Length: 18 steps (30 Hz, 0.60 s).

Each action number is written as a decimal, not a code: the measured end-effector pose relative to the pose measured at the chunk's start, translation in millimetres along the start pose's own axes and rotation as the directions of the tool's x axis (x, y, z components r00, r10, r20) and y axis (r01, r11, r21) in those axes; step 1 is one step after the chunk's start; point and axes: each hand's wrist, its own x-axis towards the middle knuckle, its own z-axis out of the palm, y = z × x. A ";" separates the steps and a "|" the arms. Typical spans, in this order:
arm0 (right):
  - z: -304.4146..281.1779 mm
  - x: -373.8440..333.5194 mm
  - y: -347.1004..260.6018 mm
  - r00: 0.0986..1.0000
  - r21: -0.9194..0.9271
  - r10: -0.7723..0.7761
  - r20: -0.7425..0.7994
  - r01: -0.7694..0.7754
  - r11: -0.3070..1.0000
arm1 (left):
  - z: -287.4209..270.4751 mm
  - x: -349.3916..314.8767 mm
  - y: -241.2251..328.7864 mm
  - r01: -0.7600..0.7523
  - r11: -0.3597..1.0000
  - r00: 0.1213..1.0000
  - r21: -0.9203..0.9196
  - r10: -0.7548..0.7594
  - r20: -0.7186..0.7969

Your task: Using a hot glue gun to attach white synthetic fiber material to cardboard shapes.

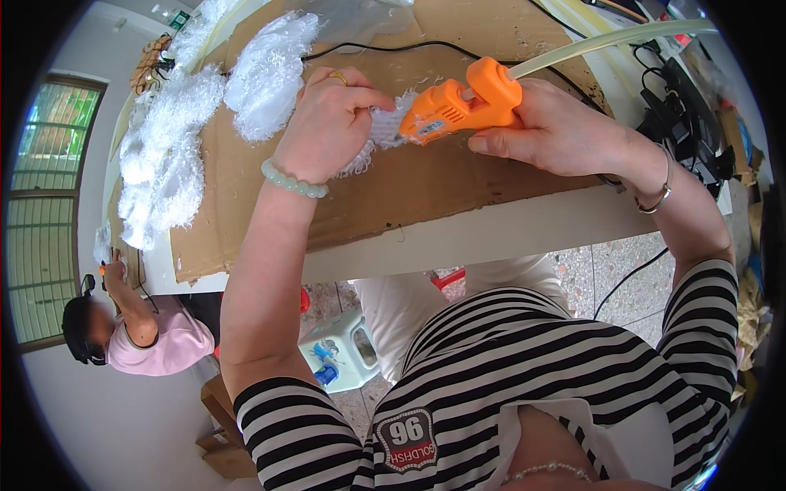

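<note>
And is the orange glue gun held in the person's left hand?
No, the orange glue gun is held in the right hand, while the left hand is at the white fringed piece.

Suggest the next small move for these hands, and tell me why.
I'd probably have the right hand squeeze out a small bead of glue. It grips the orange glue gun, whose nozzle points down at the white fringed piece; the left hand is right at that piece, and a translucent glue stick is loaded in the back.
</note>
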 end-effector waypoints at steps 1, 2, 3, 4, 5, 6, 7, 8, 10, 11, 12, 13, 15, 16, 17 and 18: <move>1.1 1.6 1.0 1.000 -0.014 -0.020 0.005 0.020 1.000 | 0.1 0.0 -0.8 0.002 1.000 1.000 0.003 -0.002 0.006; 1.8 2.9 0.4 1.000 -0.014 -0.020 0.006 0.020 1.000 | 0.1 -0.1 -1.3 0.005 1.000 1.000 0.006 -0.005 0.011; 2.5 4.3 -0.5 1.000 -0.022 -0.017 0.015 0.017 1.000 | -0.1 0.2 -1.5 0.005 1.000 1.000 0.006 -0.005 0.011; 3.2 5.5 -1.1 1.000 -0.031 -0.013 0.024 0.014 0.999 | -0.6 0.8 -1.4 0.006 1.000 1.000 0.001 -0.006 0.018; 3.9 6.7 -1.2 1.000 -0.030 -0.014 0.025 0.014 0.999 | -1.3 1.1 -1.4 0.007 1.000 1.000 -0.003 -0.006 0.024; 4.6 7.9 -0.9 1.000 -0.033 -0.018 0.026 0.019 0.999 | -1.4 1.1 -1.2 0.007 1.000 1.000 -0.003 -0.007 0.024; 5.0 8.7 -0.8 0.999 -0.035 -0.022 0.027 0.023 0.999 | -1.3 1.1 -0.9 0.004 1.000 1.000 -0.005 -0.004 0.018; 4.3 8.8 -1.7 0.999 -0.036 -0.022 0.027 0.023 0.999 | -1.0 1.2 -0.9 0.001 1.000 1.000 -0.007 -0.001 0.010; 2.5 8.1 -4.0 0.999 0.034 0.028 0.039 -0.030 0.999 | 0.2 1.3 -0.8 -0.002 1.000 1.000 -0.002 0.002 0.003; 3.0 8.2 -3.9 0.999 0.035 0.027 0.042 -0.029 0.999 | 0.0 0.6 -1.0 -0.003 1.000 1.000 0.005 0.003 -0.002; 3.4 8.1 -3.5 1.000 0.054 0.015 0.022 -0.016 0.998 | -0.3 0.0 -2.0 0.000 1.000 1.000 0.005 0.000 -0.001; 4.0 8.7 -3.1 1.000 0.074 0.003 0.002 -0.003 0.997 | -0.7 -0.6 -3.3 0.007 1.000 1.000 0.001 -0.007 0.011; 3.1 8.3 -3.6 1.000 0.061 0.013 0.009 -0.014 0.998 | -1.9 1.7 -1.7 0.004 1.000 1.000 -0.003 -0.003 0.022; 2.8 8.5 -3.7 1.000 0.048 0.022 0.020 -0.023 0.999 | -2.8 2.4 -0.2 0.005 1.000 0.999 0.003 -0.005 0.031; 3.6 10.1 -2.6 1.000 0.050 0.023 0.021 -0.024 0.998 | -3.0 2.2 0.0 0.011 1.000 0.999 0.008 -0.011 0.041; 4.8 11.8 -1.0 1.000 0.023 -0.005 0.009 0.005 1.000 | -3.1 2.6 -0.1 0.011 1.000 0.999 0.008 -0.012 0.042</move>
